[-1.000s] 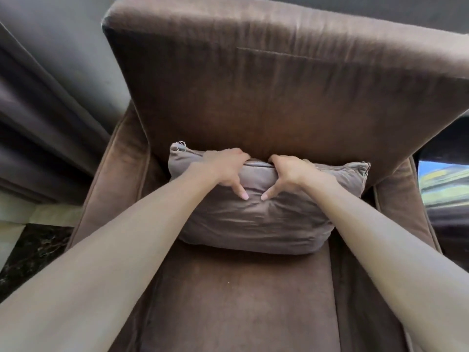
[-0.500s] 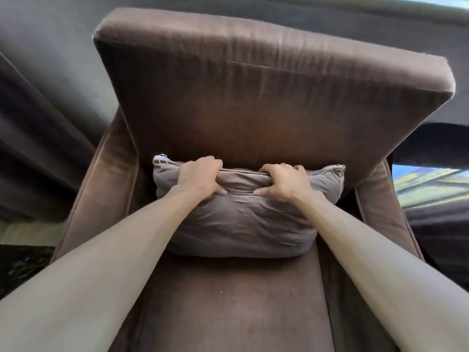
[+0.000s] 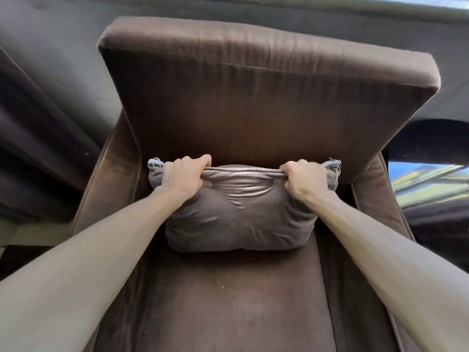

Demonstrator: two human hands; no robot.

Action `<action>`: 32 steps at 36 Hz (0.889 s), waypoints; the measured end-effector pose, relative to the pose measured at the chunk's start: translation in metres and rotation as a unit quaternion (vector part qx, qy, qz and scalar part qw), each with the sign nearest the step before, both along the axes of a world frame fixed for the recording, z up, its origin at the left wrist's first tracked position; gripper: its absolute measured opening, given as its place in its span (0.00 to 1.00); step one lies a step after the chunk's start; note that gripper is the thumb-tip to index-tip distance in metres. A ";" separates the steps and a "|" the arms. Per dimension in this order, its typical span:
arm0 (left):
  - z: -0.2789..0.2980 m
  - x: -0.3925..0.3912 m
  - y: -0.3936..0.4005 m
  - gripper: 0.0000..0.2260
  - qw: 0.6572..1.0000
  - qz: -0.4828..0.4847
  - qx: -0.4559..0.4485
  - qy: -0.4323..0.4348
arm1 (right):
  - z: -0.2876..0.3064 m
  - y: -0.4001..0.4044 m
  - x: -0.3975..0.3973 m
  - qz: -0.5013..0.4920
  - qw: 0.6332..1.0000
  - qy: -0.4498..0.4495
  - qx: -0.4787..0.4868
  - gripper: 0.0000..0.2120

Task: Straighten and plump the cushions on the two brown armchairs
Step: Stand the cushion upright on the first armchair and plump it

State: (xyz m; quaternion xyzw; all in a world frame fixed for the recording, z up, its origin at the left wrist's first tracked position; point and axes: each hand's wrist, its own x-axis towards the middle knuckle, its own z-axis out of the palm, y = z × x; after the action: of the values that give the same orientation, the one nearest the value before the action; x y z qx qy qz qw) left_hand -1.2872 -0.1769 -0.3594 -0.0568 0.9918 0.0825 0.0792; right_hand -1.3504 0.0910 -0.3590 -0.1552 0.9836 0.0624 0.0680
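Observation:
A grey-brown cushion (image 3: 241, 219) stands on the seat of a brown armchair (image 3: 253, 110), leaning against its backrest. My left hand (image 3: 182, 176) grips the cushion's top edge near its left corner. My right hand (image 3: 304, 179) grips the same edge near the right corner. The fabric between the two fists is pulled taut and wrinkled. The cushion's bottom rests on the seat.
The armrests (image 3: 109, 179) flank the cushion on both sides. Dark curtains (image 3: 38, 123) hang to the left of the chair. A dark glossy surface (image 3: 431, 189) with bright reflections lies to the right. The brown seat (image 3: 241, 301) stretches toward me.
Both hands have slid apart along the cushion's top edge, from near its middle out toward the corners. The fabric is now stretched tight between them.

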 end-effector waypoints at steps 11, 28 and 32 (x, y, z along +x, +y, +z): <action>0.013 -0.005 -0.031 0.24 0.995 0.037 -0.019 -0.096 | -0.003 0.035 -0.021 -0.016 0.994 -0.088 -0.071 0.18; 0.001 -0.002 -0.027 0.13 0.989 0.099 0.064 0.086 | 0.008 0.053 -0.035 -0.078 0.995 -0.060 -0.031 0.17; -0.008 0.002 -0.019 0.16 0.986 0.094 0.028 0.138 | 0.000 0.049 -0.031 -0.077 0.996 -0.046 -0.016 0.13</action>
State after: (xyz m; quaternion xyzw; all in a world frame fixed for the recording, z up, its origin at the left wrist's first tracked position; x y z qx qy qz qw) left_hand -1.2855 -0.1962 -0.3679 -0.1354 0.9808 0.1246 -0.0648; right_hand -1.3813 0.1398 -0.3590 -0.0829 0.9893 0.0340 0.1153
